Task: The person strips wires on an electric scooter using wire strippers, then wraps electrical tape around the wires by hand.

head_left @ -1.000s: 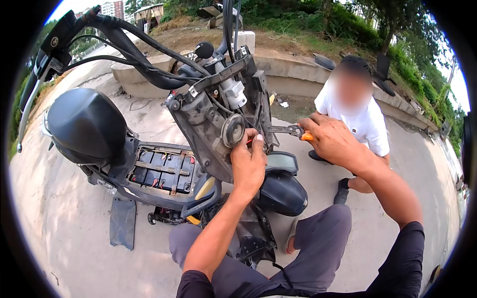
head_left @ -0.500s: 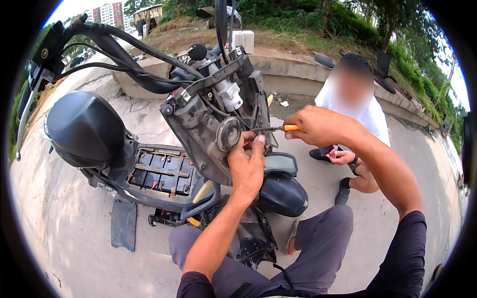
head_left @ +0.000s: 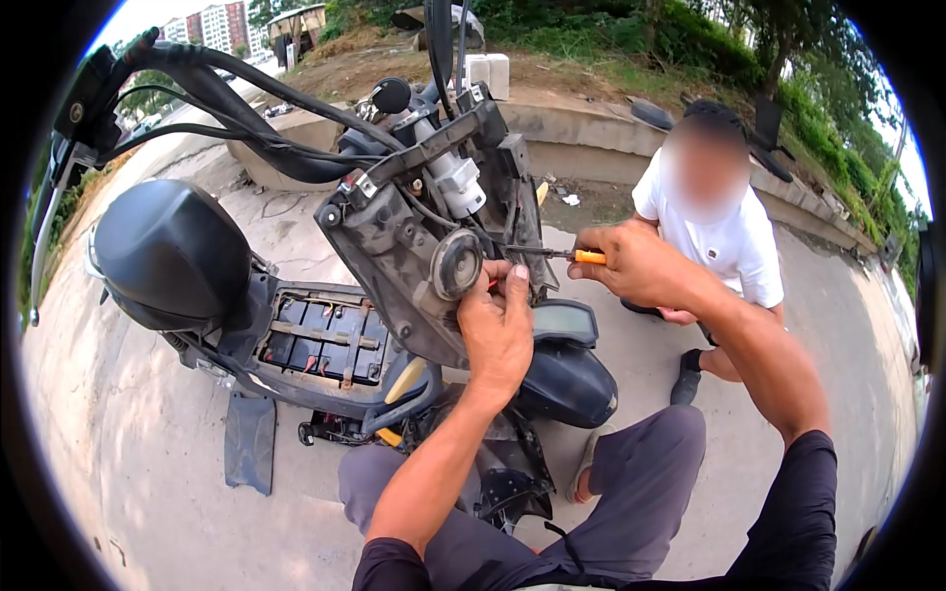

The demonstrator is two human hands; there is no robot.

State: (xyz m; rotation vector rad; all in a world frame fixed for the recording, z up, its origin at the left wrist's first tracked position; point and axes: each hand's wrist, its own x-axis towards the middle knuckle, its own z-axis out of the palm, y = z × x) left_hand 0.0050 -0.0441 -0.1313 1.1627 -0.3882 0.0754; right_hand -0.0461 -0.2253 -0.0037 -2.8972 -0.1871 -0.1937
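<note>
My left hand [head_left: 500, 320] is closed by the round horn [head_left: 457, 265] on the scooter's stripped front frame [head_left: 379, 246], with a bit of red wire showing at its fingertips. My right hand [head_left: 641, 264] grips pliers with orange handles [head_left: 589, 257]. Their metal jaws point left, just above my left fingertips, against the dark frame parts. A white cylinder [head_left: 456, 185] sits above the horn. Wires behind the fingers are partly hidden.
A person in a white shirt [head_left: 724, 236] crouches at the right. The black seat [head_left: 172, 254] is tilted up beside the exposed batteries [head_left: 325, 340]. Handlebar cables [head_left: 256, 128] arch at upper left. A loose panel [head_left: 249, 443] lies on the ground. A concrete kerb [head_left: 591, 148] runs behind.
The pliers have turned edge-on since the first frame, and my right hand has shifted slightly left. My left hand stays by the horn. The crouching person's arm and body have moved.
</note>
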